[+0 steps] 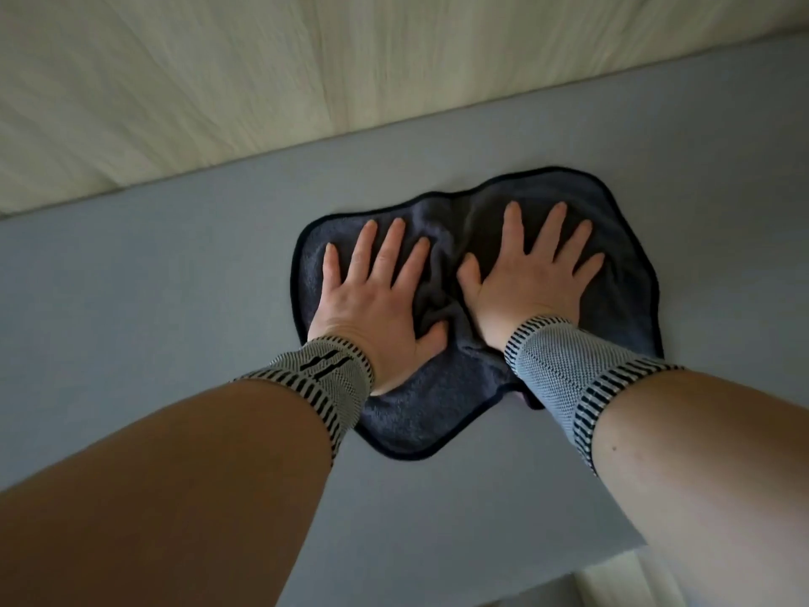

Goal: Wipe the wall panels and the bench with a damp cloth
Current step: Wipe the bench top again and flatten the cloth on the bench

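- Head view: the cloth (459,396) is pressed flat by the left hand (376,295) and right hand (534,278), fingers spread straight.
- Part of the cloth is hidden under both palms.
- The grey surface (175,265) is cut off at the frame edges.

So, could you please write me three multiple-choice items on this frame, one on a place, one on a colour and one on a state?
1. Where does the cloth lie?
A. On the grey surface
B. On the cream panel
C. Draped over a forearm

2. What colour is the cloth?
A. White
B. Dark blue-grey
C. Red

3. How do the left hand and right hand meet the cloth?
A. Both bunch it in fists
B. One lifts a corner
C. Both press flat, fingers spread

Key: 1 A, grey surface shows all round it; 2 B, dark pile with darker edging; 3 C, fingers lie straight on it.
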